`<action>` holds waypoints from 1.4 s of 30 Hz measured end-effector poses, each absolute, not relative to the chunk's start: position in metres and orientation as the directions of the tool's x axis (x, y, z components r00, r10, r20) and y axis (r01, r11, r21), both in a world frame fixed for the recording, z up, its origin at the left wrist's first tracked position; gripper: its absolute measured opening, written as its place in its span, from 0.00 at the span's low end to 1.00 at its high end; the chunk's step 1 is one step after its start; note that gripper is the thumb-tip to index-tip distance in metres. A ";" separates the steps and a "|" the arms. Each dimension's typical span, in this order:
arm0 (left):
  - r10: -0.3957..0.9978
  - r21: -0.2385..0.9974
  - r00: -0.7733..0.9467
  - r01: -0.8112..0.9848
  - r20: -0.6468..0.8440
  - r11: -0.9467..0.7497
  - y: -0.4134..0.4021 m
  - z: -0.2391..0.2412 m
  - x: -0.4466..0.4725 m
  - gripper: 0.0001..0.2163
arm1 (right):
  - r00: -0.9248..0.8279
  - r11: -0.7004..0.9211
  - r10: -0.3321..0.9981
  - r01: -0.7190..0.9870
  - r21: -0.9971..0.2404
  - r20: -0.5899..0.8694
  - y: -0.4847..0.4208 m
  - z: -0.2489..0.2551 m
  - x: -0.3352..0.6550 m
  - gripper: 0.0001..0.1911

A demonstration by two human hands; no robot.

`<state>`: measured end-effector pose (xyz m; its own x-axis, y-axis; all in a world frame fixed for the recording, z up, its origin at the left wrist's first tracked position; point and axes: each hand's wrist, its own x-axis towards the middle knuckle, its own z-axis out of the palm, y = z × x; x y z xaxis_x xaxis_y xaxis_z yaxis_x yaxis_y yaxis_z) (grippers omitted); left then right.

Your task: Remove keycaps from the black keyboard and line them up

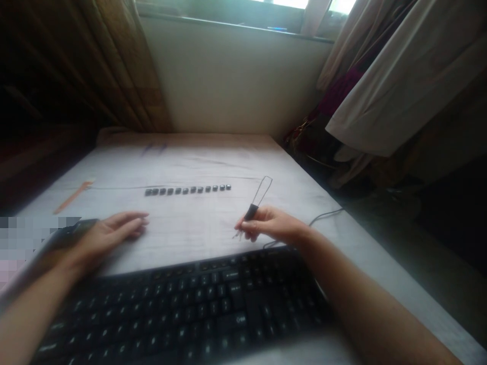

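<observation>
Holds a wire tool (251, 212) in the right hand (264, 223), over the white cloth (198, 223) just beyond the right half of the keyboard (178, 309). Pinches the tool's black handle between thumb and curled fingers, with the grip closed around it. Points the long narrow wire loop up and away to the right, and the thin wire prongs down to the left, past the fingertips. Cannot tell touching from hovering at the prong ends.

Lets the left hand (122, 226) lie half open, with nothing visible in its hold and with fingers loosely bent toward the right, beyond the left end of the keyboard. Cannot tell contact from a gap between that hand and the blurred dark object (81, 226) beside the wrist.

Has about a dozen small dark blocks (185, 191), like keycaps, beyond both hands, side by side in a nearly straight row, well apart from the keyboard. Shows an orange strip (72, 198) lying slantwise farther left, and a dark cable (327, 212) running toward the right edge of the cloth. Faces a pale wall (236, 76) under a bright window (228, 11), between a brownish curtain (122, 66) at left and hanging clothes (395, 81) at right.
</observation>
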<state>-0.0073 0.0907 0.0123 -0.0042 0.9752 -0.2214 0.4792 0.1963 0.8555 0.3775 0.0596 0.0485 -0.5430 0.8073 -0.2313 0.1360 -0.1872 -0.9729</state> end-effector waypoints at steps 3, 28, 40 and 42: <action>0.975 0.854 -0.008 0.480 -0.222 0.199 0.091 0.012 -0.008 0.25 | -0.563 -0.215 0.773 0.199 -0.956 -0.291 0.055 0.048 0.372 0.05; 0.983 0.853 0.020 0.502 -0.180 0.146 0.091 0.003 -0.015 0.24 | -0.649 0.588 0.755 0.610 -0.532 0.091 0.023 0.054 0.347 0.08; 0.986 0.836 0.037 0.536 -0.160 0.116 0.090 0.001 -0.014 0.23 | -0.656 0.621 0.745 0.619 -0.481 0.117 0.014 0.043 0.348 0.10; 0.989 0.835 0.034 0.540 -0.145 0.104 0.090 0.000 -0.014 0.23 | -0.654 0.628 0.744 0.614 -0.478 0.137 0.013 0.039 0.350 0.10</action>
